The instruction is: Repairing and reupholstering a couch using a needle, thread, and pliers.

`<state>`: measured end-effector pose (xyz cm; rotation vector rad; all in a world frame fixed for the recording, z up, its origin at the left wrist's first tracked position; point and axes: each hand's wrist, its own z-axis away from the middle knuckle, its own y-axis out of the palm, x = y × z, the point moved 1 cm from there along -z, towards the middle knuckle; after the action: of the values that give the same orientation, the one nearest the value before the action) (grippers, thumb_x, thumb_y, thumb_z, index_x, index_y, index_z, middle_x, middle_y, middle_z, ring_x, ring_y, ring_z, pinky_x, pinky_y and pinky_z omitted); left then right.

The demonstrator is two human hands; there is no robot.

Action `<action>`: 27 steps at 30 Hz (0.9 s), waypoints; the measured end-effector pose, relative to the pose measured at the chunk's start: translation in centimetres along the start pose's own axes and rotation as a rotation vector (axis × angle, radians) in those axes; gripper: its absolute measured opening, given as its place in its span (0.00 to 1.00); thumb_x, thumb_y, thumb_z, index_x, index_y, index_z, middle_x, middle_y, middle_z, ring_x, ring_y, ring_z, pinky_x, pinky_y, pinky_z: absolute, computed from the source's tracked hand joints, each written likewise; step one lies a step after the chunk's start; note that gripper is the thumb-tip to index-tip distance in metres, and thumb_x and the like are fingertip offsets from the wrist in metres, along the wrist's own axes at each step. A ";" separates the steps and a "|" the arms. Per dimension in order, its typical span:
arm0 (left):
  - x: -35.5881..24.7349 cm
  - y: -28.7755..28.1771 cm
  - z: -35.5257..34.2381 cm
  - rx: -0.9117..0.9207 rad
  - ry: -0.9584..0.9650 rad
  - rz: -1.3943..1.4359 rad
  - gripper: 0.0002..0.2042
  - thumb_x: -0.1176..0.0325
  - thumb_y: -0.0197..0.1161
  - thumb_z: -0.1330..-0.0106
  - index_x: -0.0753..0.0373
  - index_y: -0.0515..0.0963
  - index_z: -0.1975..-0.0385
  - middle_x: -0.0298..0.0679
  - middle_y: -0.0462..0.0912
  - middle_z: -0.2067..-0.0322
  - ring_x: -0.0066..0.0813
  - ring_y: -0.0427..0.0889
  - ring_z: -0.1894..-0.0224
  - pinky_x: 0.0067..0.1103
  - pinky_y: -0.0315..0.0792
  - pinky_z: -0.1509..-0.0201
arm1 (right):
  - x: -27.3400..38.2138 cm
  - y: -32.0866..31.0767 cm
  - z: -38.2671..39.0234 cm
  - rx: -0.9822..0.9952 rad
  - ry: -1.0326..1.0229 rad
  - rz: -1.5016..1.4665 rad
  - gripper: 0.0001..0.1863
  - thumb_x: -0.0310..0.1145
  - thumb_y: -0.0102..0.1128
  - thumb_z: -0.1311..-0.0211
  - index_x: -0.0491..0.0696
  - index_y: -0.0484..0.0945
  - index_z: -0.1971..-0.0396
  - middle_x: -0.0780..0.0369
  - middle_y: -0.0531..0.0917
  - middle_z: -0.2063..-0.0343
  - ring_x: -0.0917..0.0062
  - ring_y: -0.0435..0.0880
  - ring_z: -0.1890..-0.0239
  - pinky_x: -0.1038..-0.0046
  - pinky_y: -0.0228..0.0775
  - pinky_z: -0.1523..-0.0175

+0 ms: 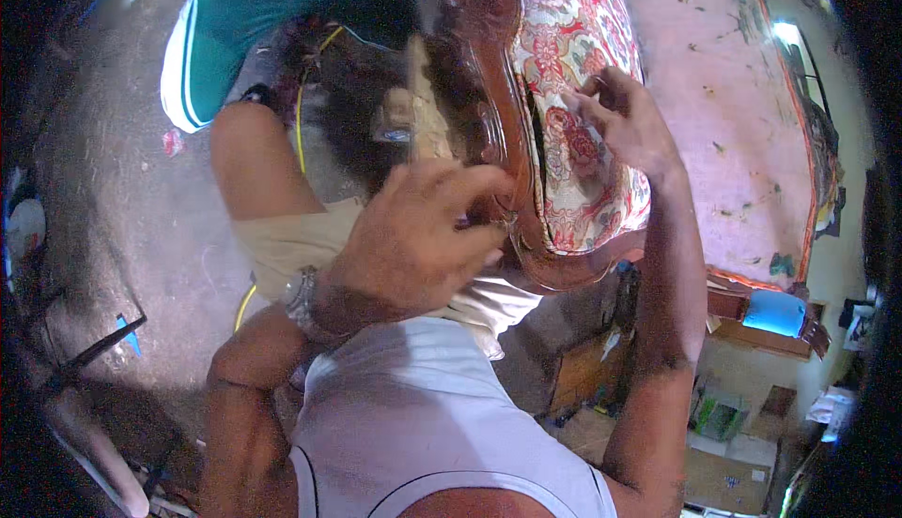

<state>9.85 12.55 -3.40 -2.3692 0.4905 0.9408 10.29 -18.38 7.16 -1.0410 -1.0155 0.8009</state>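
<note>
A piece of furniture with a glossy carved brown wooden frame (502, 95) stands before me, padded with red and cream floral fabric (569, 30). A narrow dark gap runs between the fabric's left edge and the wood. My left hand (423, 227), a watch (303, 304) on its wrist, is slightly blurred beside the frame's lower curve. Its thumb and forefinger are bent toward each other; whatever is between them is too small to make out. Over the floral fabric, my right hand (631, 128) has its fingers curled toward the thumb in a pinch, and what they hold cannot be made out.
Another person in teal shorts (221, 48) is close by at the upper left. A yellow cord (300, 123) crosses the floor near my bent knee. To the right lies a large pink sheet (723, 123) with an orange edge. A blue cushion-like object (774, 312) sits beyond it.
</note>
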 end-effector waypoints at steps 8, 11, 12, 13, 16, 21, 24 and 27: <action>2.2 4.3 -2.2 0.087 0.316 0.537 0.11 0.72 0.70 0.44 0.60 0.82 0.60 0.42 0.85 0.51 0.45 0.84 0.45 0.50 0.67 0.29 | -2.1 2.4 -3.4 0.156 -0.159 -0.354 0.06 0.20 0.62 0.30 0.42 0.73 0.60 0.61 0.79 0.63 0.71 0.87 0.55 0.71 0.83 0.48; 3.0 4.7 -1.6 -0.004 0.258 0.693 0.07 0.69 0.71 0.38 0.62 0.78 0.66 0.43 0.82 0.62 0.46 0.83 0.54 0.43 0.75 0.37 | 0.2 2.5 -3.1 0.204 0.068 -0.517 0.07 0.18 0.62 0.31 0.44 0.72 0.64 0.62 0.79 0.68 0.73 0.87 0.58 0.71 0.83 0.53; 3.5 4.9 -1.0 0.028 0.203 0.725 0.07 0.69 0.69 0.36 0.62 0.78 0.67 0.43 0.82 0.63 0.47 0.83 0.56 0.43 0.76 0.40 | -0.2 2.9 -3.3 0.199 0.147 -0.526 0.09 0.19 0.63 0.32 0.45 0.72 0.66 0.63 0.79 0.70 0.75 0.86 0.60 0.73 0.82 0.55; 3.9 5.0 -0.7 0.057 0.155 0.760 0.06 0.70 0.68 0.34 0.63 0.77 0.68 0.43 0.81 0.65 0.48 0.83 0.58 0.42 0.77 0.42 | -0.5 3.1 -3.5 0.190 0.226 -0.526 0.10 0.19 0.65 0.33 0.46 0.71 0.68 0.64 0.78 0.72 0.78 0.85 0.62 0.75 0.80 0.58; 4.3 4.9 0.0 0.209 -0.051 0.747 0.05 0.70 0.64 0.31 0.63 0.76 0.68 0.44 0.81 0.66 0.48 0.83 0.58 0.41 0.77 0.46 | 2.0 2.8 -3.0 0.161 0.155 -0.157 0.13 0.24 0.68 0.34 0.46 0.69 0.70 0.65 0.79 0.73 0.81 0.84 0.67 0.76 0.79 0.61; 4.4 5.1 2.0 0.149 -0.267 0.923 0.08 0.68 0.59 0.30 0.63 0.73 0.70 0.44 0.78 0.68 0.46 0.81 0.59 0.38 0.76 0.50 | 0.6 3.7 -3.4 0.117 0.098 -0.126 0.15 0.26 0.71 0.36 0.45 0.69 0.72 0.65 0.79 0.76 0.82 0.79 0.73 0.75 0.78 0.64; 2.7 4.4 2.0 0.083 -0.452 1.010 0.11 0.66 0.57 0.29 0.65 0.71 0.73 0.42 0.75 0.70 0.44 0.80 0.61 0.37 0.76 0.52 | 1.0 3.4 -3.3 0.094 0.091 0.035 0.17 0.27 0.73 0.37 0.46 0.69 0.74 0.66 0.78 0.78 0.82 0.76 0.74 0.75 0.75 0.66; 2.3 4.9 3.0 0.015 -0.593 1.104 0.14 0.64 0.57 0.28 0.65 0.70 0.75 0.40 0.74 0.73 0.41 0.79 0.63 0.36 0.75 0.52 | -1.4 4.3 -3.6 0.038 -0.003 0.021 0.18 0.31 0.75 0.39 0.46 0.70 0.76 0.65 0.78 0.80 0.81 0.75 0.75 0.73 0.72 0.67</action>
<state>7.35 10.17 -8.57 -1.5393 1.5690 1.9710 12.96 -19.35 2.13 -1.0190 -0.9901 0.8363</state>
